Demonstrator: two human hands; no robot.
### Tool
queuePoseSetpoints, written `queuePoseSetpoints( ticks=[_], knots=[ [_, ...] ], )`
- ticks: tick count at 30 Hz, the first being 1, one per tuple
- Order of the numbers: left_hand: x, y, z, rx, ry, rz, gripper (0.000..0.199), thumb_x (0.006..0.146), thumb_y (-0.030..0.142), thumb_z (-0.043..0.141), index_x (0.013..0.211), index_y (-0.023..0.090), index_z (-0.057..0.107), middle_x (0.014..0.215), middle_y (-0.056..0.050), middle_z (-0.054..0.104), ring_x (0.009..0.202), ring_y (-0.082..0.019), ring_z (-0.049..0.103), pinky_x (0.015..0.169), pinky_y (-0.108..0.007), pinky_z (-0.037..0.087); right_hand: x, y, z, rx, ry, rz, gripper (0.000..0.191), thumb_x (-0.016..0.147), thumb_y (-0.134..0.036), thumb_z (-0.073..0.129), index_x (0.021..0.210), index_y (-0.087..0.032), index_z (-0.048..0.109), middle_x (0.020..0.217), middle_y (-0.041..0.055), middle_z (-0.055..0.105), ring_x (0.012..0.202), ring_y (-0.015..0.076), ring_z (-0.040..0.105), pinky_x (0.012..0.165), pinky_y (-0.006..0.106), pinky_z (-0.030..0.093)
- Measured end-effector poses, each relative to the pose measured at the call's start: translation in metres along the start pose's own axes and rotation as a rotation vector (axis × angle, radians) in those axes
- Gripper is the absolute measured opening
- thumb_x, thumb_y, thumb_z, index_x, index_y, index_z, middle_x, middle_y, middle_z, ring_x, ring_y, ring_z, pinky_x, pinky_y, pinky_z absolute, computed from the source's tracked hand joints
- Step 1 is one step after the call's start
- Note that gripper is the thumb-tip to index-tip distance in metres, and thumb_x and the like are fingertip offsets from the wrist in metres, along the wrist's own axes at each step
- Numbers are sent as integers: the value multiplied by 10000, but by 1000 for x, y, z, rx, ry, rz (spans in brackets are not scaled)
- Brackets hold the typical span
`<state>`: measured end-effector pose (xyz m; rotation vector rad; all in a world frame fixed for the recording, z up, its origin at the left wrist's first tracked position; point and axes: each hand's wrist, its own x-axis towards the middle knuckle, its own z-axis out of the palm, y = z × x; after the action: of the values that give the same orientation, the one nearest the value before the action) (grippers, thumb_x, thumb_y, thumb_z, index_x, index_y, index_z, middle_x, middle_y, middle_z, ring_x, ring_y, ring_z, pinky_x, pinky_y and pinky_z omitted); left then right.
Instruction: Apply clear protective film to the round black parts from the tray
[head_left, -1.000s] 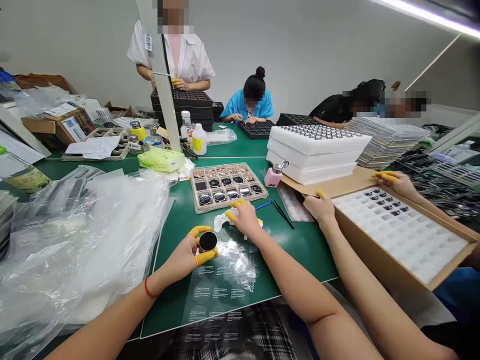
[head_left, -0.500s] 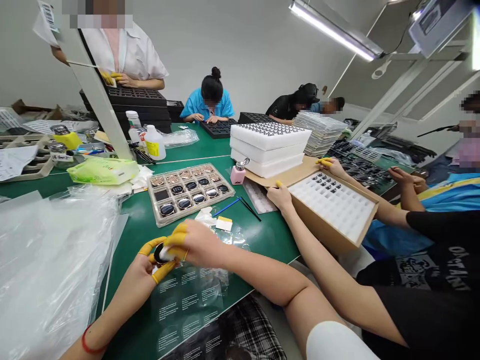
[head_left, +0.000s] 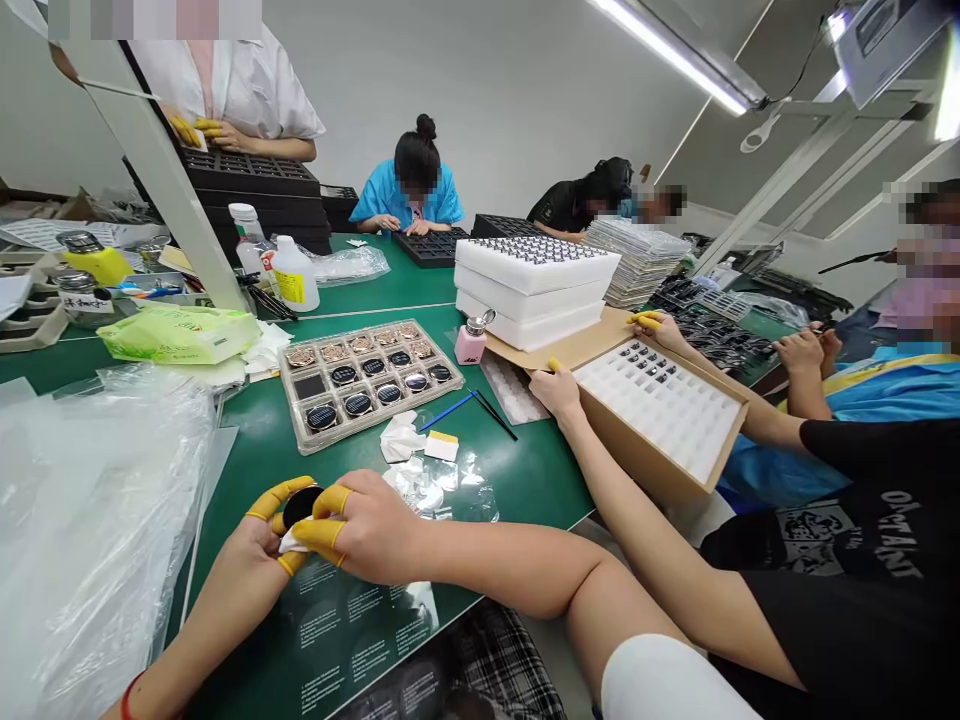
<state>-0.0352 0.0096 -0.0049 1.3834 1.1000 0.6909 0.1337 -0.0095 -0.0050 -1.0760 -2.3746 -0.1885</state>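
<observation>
My left hand, with yellow finger cots, holds a round black disc with a shiny rim by its edges. The disc is tilted, with its dark face showing. At its lower edge, my right hand pinches a crumpled white wipe between fingers in yellow cots. Beyond my hands lies a clear plastic tray of round pieces, some copper-coloured and some black. A crumpled tissue, a white-and-yellow block and a blue stick lie near the tray. Below my hands is a printed clear sheet.
To the left are plastic bags and a green wipes pack. A pink pump bottle stands by white foam trays. On the right, a co-worker's hands hold a cardboard box. Other people sit around the table.
My right hand has shifted from over the disc's face to its lower edge, so more of the black face shows. The view has moved slightly. The co-worker still holds the box.
</observation>
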Motion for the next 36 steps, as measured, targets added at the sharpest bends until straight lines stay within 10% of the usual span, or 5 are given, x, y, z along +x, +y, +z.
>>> queuePoseSetpoints(
  ticks=[17,28,36],
  knots=[
    [-3,5,9,50,-74,-45,626,565,359,788,1096,182,507,873,-56,720,800,-259,688,712,-319,560,4,9,-2,-8,-9,150,205,850,-339,551,979,-220,657,946,42,593,852,175,455,753,323,351],
    [-2,13,0,-37,-40,-5,728,564,376,795,1168,198,430,931,-62,710,848,-250,689,740,-324,564,3,21,-25,67,-19,-139,206,899,-347,485,909,-256,670,925,4,634,914,163,457,926,347,294],
    [-12,16,8,-162,-67,65,538,657,297,741,1110,194,470,877,-23,662,759,-190,682,717,-314,552,7,25,-33,335,187,228,140,879,-236,515,910,-242,651,822,34,610,830,180,502,778,355,376]
  ],
)
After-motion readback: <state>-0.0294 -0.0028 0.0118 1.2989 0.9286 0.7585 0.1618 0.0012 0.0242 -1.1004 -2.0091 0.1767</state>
